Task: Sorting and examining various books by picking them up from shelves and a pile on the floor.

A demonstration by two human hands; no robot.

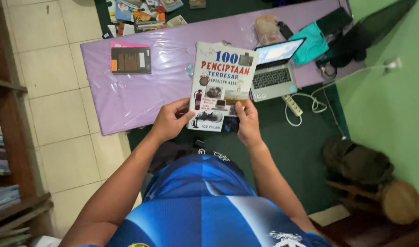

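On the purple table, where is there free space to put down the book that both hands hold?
The purple table is bare between the dark notebook and the book, and along its near edge by the left hand. It is crowded at the right end: laptop, teal cloth, cables. The right hand grips the book's lower edge.

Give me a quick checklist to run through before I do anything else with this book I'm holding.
1. Left hand grips the book at its lower left edge: ok.
2. Right hand grips the lower right edge: ok.
3. Front cover faces up, book closed: ok.
4. Book held in the air, apart from the purple table: ok.
5. Open laptop sits close beside the book; clearance: cannot tell.
6. Bare table surface left of the laptop, below the dark notebook: ok.
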